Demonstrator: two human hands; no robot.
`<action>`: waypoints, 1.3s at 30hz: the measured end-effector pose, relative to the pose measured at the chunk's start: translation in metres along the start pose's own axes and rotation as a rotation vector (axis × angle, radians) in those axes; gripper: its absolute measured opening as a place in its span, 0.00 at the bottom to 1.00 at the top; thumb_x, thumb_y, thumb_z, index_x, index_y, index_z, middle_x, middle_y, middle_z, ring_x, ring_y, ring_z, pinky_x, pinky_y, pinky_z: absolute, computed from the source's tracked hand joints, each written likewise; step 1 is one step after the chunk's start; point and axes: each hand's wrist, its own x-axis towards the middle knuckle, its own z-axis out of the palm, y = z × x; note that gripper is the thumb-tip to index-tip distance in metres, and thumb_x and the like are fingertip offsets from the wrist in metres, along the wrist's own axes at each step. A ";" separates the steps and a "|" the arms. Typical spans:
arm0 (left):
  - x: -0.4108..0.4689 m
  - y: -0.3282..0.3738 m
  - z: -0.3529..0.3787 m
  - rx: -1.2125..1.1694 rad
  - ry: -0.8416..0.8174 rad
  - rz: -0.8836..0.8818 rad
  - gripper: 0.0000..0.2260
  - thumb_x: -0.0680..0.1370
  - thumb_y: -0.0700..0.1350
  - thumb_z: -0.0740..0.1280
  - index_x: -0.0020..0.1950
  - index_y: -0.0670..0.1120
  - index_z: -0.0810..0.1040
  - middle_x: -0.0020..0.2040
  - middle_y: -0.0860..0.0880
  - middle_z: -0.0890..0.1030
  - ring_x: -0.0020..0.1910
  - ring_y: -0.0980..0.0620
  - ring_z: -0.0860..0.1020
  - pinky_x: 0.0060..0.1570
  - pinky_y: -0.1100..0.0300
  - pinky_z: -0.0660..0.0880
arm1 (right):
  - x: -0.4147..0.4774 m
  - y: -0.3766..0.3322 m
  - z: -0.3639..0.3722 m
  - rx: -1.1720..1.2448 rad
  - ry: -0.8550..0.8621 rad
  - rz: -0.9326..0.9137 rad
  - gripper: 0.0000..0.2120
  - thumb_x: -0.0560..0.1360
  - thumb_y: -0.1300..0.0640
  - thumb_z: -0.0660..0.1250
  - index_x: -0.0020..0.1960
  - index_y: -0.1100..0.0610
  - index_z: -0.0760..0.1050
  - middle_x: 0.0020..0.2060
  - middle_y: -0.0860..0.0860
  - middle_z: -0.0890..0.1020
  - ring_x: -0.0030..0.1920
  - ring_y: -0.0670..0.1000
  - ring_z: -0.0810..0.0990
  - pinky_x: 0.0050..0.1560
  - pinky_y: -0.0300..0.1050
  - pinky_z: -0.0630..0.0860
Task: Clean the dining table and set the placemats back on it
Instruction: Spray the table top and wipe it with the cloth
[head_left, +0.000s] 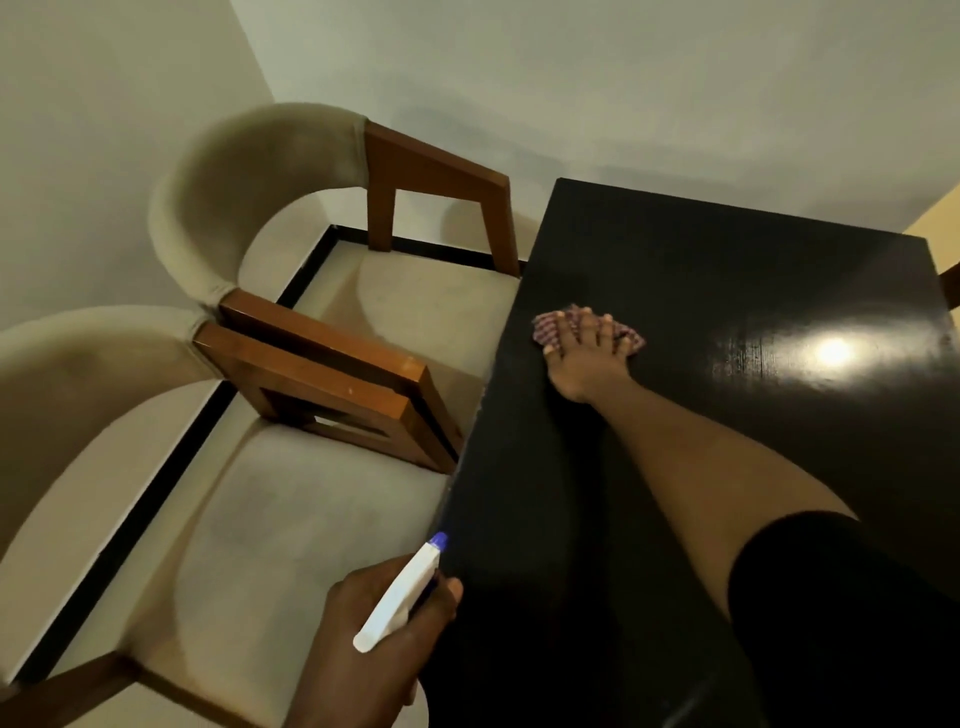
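1. Currently, the black dining table (727, 291) has its long axis running away from the camera toward the far wall.
2. The right hand (584, 358) lies palm down on a checked cloth (545, 330), fingers straight and spread, pressing it flat against the tabletop near the left edge.
3. The left hand (358, 623) has its fingers wrapped around a white spray bottle (400, 597) just beside the table's left edge.
4. The bottle's long axis slants from lower left to upper right (blue nozzle tip uppermost, pointing toward the table edge).
5. Two upholstered chairs, one far (208, 208) and one near (78, 374), stand side by side left of the table.
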 end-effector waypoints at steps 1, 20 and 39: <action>-0.002 -0.001 -0.002 0.001 0.011 -0.005 0.12 0.74 0.42 0.77 0.35 0.40 0.80 0.29 0.37 0.76 0.20 0.51 0.72 0.21 0.63 0.67 | 0.001 -0.015 0.005 -0.023 -0.006 -0.069 0.33 0.84 0.38 0.46 0.83 0.44 0.35 0.83 0.53 0.36 0.82 0.63 0.34 0.78 0.71 0.36; -0.056 -0.025 -0.036 0.036 -0.075 -0.040 0.16 0.76 0.43 0.76 0.30 0.46 0.77 0.25 0.42 0.76 0.17 0.53 0.70 0.23 0.63 0.66 | -0.342 -0.050 0.216 -0.357 -0.142 -0.716 0.41 0.78 0.34 0.58 0.84 0.49 0.49 0.81 0.52 0.60 0.80 0.58 0.60 0.68 0.60 0.76; -0.089 -0.044 -0.072 -0.026 -0.153 0.039 0.11 0.78 0.40 0.74 0.37 0.37 0.81 0.24 0.41 0.76 0.19 0.51 0.73 0.26 0.62 0.69 | -0.195 -0.061 0.114 -0.128 -0.068 -0.227 0.33 0.84 0.39 0.47 0.84 0.44 0.37 0.83 0.53 0.36 0.82 0.61 0.34 0.80 0.66 0.38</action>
